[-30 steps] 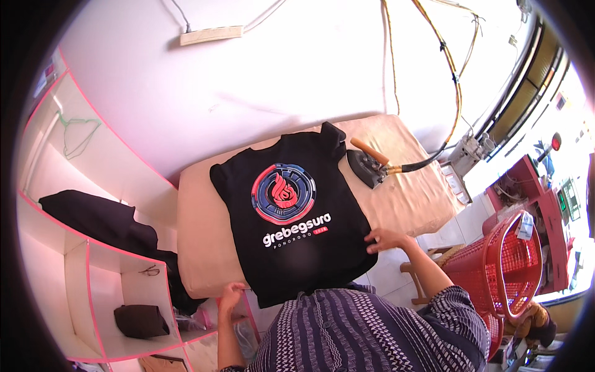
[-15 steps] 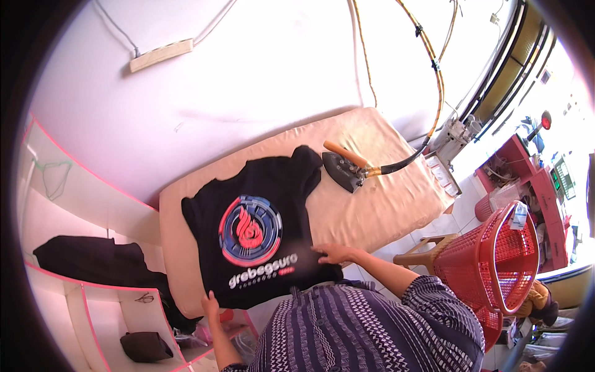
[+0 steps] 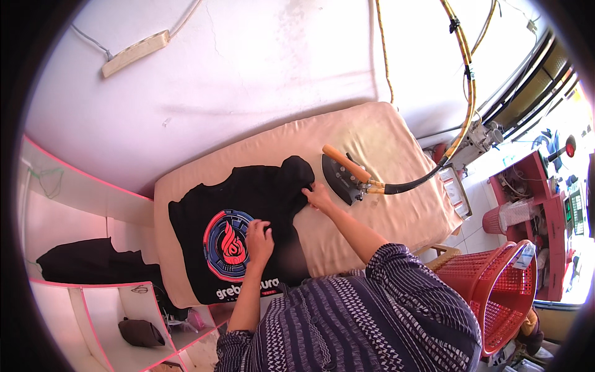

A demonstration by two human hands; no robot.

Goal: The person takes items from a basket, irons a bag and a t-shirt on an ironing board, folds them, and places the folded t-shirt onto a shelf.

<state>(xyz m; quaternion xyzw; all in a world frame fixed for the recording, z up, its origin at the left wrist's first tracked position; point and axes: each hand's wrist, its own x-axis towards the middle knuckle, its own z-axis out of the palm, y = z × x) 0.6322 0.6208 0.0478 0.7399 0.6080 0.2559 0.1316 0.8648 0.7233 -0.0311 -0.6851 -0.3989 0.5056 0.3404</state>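
A black T-shirt [image 3: 257,183] with a round red and blue print lies on the beige padded ironing table [image 3: 372,226]. Pinched in my right hand [image 3: 318,198] is the edge of its right-side sleeve. My left hand [image 3: 259,243] is over the right side of the print, fingers apart and slightly bent, holding nothing; whether it touches the cloth I cannot tell. Just beyond my right hand rests a dark steam iron [image 3: 338,178] with an orange handle, beside the sleeve.
A black hose [image 3: 409,186] runs from the iron up to the right. Red plastic baskets [image 3: 474,279] stand at the lower right. White shelves with pink edging [image 3: 93,286] hold dark folded cloth [image 3: 93,260] on the left. A white wall [image 3: 248,68] backs the table.
Both hands have left the shirt's bottom edge and moved up it. My right hand has taken hold of the sleeve; my left is over the print. The view has shifted slightly.
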